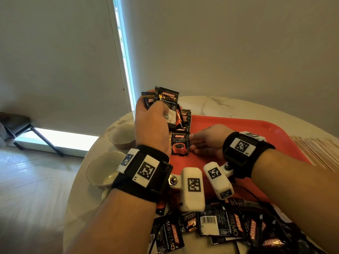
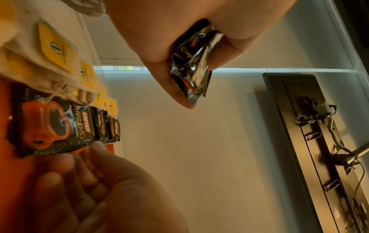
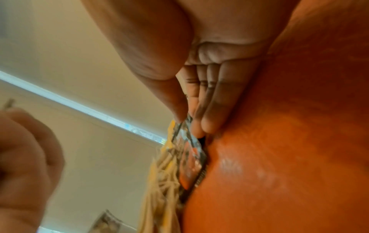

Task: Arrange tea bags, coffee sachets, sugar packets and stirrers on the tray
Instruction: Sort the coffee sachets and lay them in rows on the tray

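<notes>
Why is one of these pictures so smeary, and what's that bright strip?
Right wrist view: motion-blurred, the coffee sachet smeared against the red tray. Left wrist view: sharper, warm-tinted. Head view: wide-angle bending, daylight glaring through the window gap.

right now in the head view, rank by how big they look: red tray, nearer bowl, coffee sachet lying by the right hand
1. red tray
2. nearer bowl
3. coffee sachet

The bowl sits closer to the camera, so its edge over the sachet may be overstated.
</notes>
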Available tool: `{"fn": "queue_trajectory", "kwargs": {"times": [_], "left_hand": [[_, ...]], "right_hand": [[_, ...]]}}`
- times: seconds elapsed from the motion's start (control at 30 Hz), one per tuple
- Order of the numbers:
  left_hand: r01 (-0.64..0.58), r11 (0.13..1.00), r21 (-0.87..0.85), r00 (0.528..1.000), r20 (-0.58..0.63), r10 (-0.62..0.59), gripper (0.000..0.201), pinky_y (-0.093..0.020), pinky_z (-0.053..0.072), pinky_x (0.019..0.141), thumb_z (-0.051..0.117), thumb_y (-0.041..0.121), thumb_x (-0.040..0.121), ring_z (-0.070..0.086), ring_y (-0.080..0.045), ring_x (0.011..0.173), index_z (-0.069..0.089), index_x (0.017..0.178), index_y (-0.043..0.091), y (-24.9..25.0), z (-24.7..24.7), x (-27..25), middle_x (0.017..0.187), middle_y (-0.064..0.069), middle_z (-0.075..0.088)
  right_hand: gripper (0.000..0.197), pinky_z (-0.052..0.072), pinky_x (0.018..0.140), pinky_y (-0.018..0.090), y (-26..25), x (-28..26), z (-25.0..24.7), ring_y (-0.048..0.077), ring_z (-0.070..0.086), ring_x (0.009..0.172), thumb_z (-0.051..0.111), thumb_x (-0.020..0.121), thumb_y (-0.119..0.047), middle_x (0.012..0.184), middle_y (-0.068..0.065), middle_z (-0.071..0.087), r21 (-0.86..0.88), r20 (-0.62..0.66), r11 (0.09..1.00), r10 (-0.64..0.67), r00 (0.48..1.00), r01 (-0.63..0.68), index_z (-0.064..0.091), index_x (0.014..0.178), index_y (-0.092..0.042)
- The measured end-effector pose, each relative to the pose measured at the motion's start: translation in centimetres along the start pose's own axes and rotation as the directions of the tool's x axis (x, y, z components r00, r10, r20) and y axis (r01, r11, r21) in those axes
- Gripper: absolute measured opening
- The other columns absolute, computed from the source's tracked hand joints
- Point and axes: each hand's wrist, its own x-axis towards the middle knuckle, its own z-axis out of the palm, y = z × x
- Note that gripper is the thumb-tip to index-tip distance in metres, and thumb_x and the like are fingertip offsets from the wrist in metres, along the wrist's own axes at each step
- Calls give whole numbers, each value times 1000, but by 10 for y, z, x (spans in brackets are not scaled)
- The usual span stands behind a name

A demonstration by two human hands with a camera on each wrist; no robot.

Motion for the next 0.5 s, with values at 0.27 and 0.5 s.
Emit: {"fn": "queue_trajectory", "kwargs": {"times": [0.27,0.5], "left_hand": [[4,988,156,988,154,-28,42,-65,60,87,74,14,71,76,-33,98,70,109,31,-12,4,-4,104,-6,79],[-6,975,224,976,214,-44,50,-68,59,87,91,37,70,75,-43,94,71,112,17,-14,5,-11,102,-17,77]], "right_hand": [[32,52,58,29,-20,-37,-18,14,62,62,71,86,-45,74,0,66,364,107,887,-343,933,284,69,96,-15],[4,47,46,24,-30,-40,-30,12,55,51,73,91,-11,77,3,70,390,-117,761,-517,848,518,72,93,-14]]}}
